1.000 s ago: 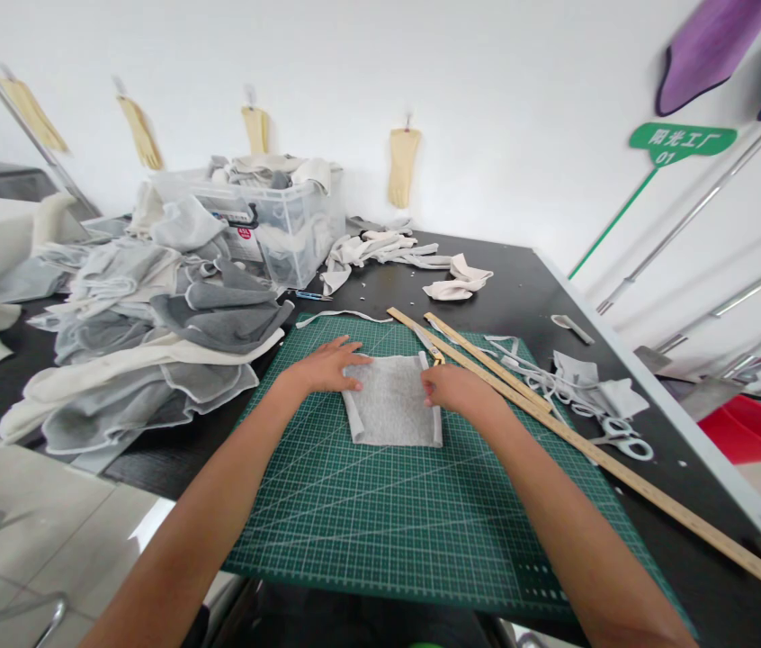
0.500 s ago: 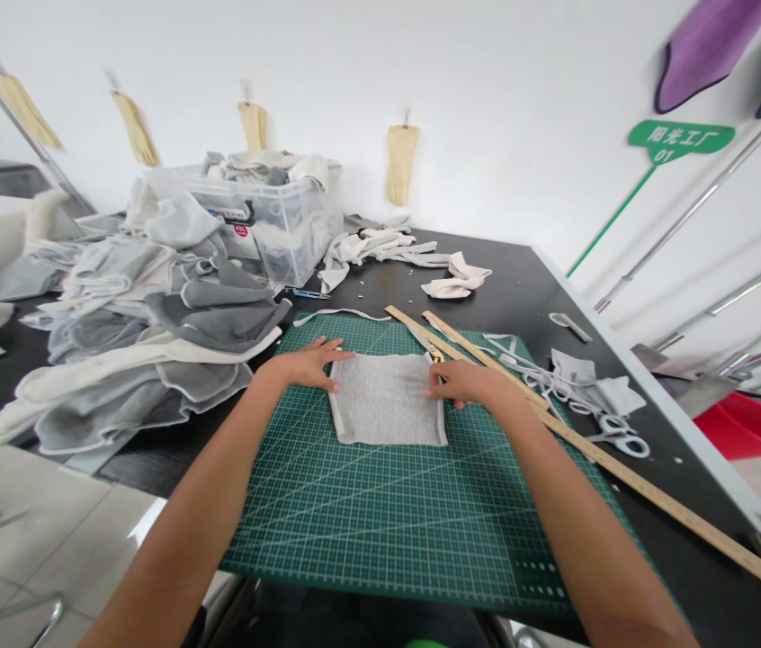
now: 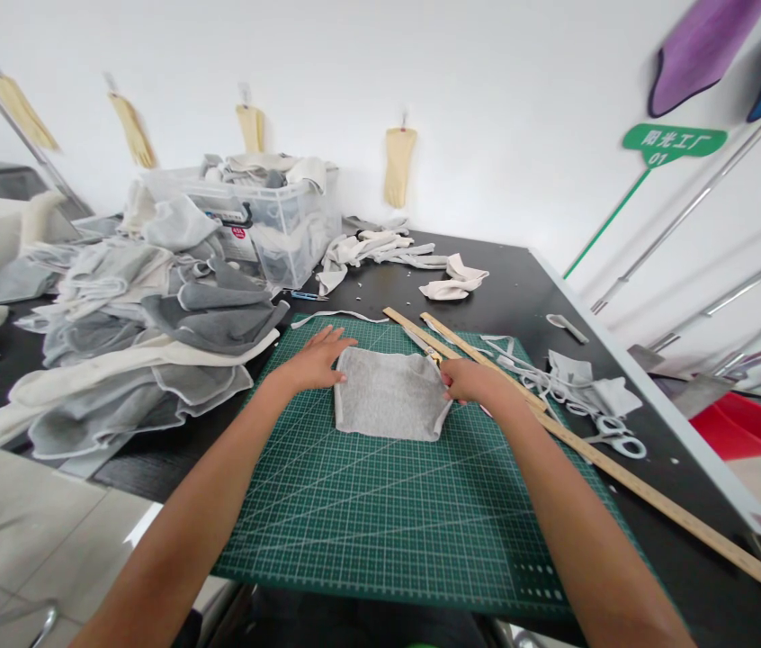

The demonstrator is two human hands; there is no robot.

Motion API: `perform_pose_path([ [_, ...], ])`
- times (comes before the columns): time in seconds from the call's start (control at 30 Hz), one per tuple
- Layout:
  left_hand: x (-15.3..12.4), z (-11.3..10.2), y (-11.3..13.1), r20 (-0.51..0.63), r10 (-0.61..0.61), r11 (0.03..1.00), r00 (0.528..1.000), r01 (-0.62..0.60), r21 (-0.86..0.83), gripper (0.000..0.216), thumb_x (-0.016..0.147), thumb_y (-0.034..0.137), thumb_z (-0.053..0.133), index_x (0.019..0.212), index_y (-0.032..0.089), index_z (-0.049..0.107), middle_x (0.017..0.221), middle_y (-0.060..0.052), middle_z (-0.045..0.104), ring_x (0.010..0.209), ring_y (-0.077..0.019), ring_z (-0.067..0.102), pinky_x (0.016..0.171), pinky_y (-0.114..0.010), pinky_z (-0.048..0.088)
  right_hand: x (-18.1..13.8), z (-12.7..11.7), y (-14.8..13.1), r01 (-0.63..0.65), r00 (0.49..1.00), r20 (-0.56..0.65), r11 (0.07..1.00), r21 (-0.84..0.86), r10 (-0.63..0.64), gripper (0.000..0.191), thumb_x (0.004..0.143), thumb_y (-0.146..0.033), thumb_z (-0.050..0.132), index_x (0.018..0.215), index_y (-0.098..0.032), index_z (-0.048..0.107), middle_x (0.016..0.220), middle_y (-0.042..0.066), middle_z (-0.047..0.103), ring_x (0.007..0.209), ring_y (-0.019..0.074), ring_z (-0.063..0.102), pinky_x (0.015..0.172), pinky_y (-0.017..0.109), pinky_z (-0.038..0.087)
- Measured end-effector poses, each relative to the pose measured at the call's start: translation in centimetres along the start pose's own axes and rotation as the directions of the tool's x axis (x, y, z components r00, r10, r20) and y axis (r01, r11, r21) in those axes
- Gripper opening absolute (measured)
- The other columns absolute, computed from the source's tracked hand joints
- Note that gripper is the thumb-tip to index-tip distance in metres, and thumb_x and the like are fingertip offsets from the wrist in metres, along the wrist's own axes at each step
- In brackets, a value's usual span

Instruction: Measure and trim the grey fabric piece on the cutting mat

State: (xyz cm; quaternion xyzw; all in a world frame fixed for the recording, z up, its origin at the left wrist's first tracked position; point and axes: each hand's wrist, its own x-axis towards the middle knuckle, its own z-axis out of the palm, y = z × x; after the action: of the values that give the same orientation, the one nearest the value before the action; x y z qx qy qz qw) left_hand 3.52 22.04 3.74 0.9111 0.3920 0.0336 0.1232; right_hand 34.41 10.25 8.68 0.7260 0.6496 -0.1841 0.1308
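Observation:
A light grey piece of cloth point(image 3: 390, 396), roughly rectangular, lies on the green cutting mat point(image 3: 380, 513). My left hand point(image 3: 317, 362) rests at its upper left corner, fingers stretched out and thumb apart against the left edge. At the upper right edge, my right hand point(image 3: 470, 382) pinches the cloth, and that side is pulled outward and slightly raised. Just above my right fingers lies a pair of scissors point(image 3: 429, 347) with a yellow part near its pivot, its handles hidden. Wooden rulers point(image 3: 583, 443) run diagonally past my right hand.
Grey and white cloth pieces point(image 3: 103, 297) are heaped at left beside a clear plastic box point(image 3: 292, 238) filled with more cloth. Fabric scraps point(image 3: 380, 247) lie behind the mat. Pale-handled scissors point(image 3: 620, 439) and cut strips point(image 3: 569, 369) sit right of the rulers. A red bucket point(image 3: 745, 427) stands beyond the table.
My right hand has shifted slightly right, drawing the cloth's right edge outward and up. My left fingers have come closer together at the left corner. The view has moved slightly.

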Motion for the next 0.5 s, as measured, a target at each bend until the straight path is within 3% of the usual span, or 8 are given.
perform_pose_path([
  [0.1, 0.1, 0.4, 2.3, -0.133, 0.113, 0.994, 0.985, -0.112, 0.013, 0.069, 0.084, 0.03, 0.07, 0.149, 0.025, 0.045, 0.163, -0.01, 0.035, 0.154, -0.031, 0.022, 0.124, -0.047, 0.024, -0.2, 0.2, -0.8, 0.028, 0.997, -0.068, 0.998, -0.052, -0.032, 0.021, 0.08, -0.012, 0.07, 0.1, -0.019, 0.071, 0.104, 0.01, 0.076, 0.093, 0.0235, 0.071, 0.072, 0.027, 0.045],
  [0.17, 0.1, 0.7, 4.0, -0.192, 0.248, 0.967, 0.949, -0.255, -0.009, 0.055, 0.086, 0.03, 0.069, 0.139, 0.028, 0.055, 0.149, -0.007, 0.051, 0.145, -0.028, 0.038, 0.12, -0.045, 0.031, -0.3, 0.6, -1.4, 0.056, 0.991, -0.114, 0.995, -0.081, -0.065, 0.02, 0.083, -0.011, 0.066, 0.1, -0.02, 0.071, 0.11, 0.01, 0.075, 0.1, 0.0246, 0.07, 0.076, 0.028, 0.045],
  [0.27, 0.2, 1.0, 5.9, -0.099, 0.407, 0.911, 0.908, -0.411, -0.025, 0.027, 0.088, 0.038, 0.07, 0.112, 0.026, 0.069, 0.123, -0.005, 0.065, 0.121, -0.0248, 0.057, 0.107, -0.04, 0.043, -0.4, 1.4, -2.5, 0.104, 0.976, -0.179, 0.988, -0.116, -0.124, 0.021, 0.088, -0.012, 0.059, 0.103, -0.022, 0.07, 0.108, 0.009, 0.075, 0.1, 0.0242, 0.069, 0.076, 0.028, 0.044],
  [0.37, 0.0, 1.0, 6.5, -0.028, 0.364, 0.931, 0.931, -0.363, 0.026, 0.036, 0.083, 0.055, 0.072, 0.102, 0.025, 0.069, 0.105, -0.005, 0.067, 0.106, -0.0262, 0.061, 0.094, -0.039, 0.047, -0.1, 1.9, -3.6, 0.121, 0.95, -0.27, 0.982, -0.146, -0.157, 0.027, 0.096, -0.012, 0.049, 0.114, -0.023, 0.066, 0.114, 0.01, 0.073, 0.104, 0.0245, 0.068, 0.083, 0.03, 0.044],
  [0.5, -0.3, 1.5, 6.5, -0.07, 0.129, 0.987, 0.989, -0.121, 0.109, 0.066, 0.076, 0.077, 0.067, 0.119, 0.026, 0.064, 0.111, -0.009, 0.064, 0.104, -0.0317, 0.059, 0.086, -0.041, 0.049, 0.8, 1.4, -3.4, 0.049, 0.902, -0.417, 0.987, -0.154, -0.11, 0.035, 0.101, -0.013, 0.038, 0.129, -0.023, 0.057, 0.125, 0.014, 0.067, 0.117, 0.0272, 0.062, 0.097, 0.036, 0.039],
])
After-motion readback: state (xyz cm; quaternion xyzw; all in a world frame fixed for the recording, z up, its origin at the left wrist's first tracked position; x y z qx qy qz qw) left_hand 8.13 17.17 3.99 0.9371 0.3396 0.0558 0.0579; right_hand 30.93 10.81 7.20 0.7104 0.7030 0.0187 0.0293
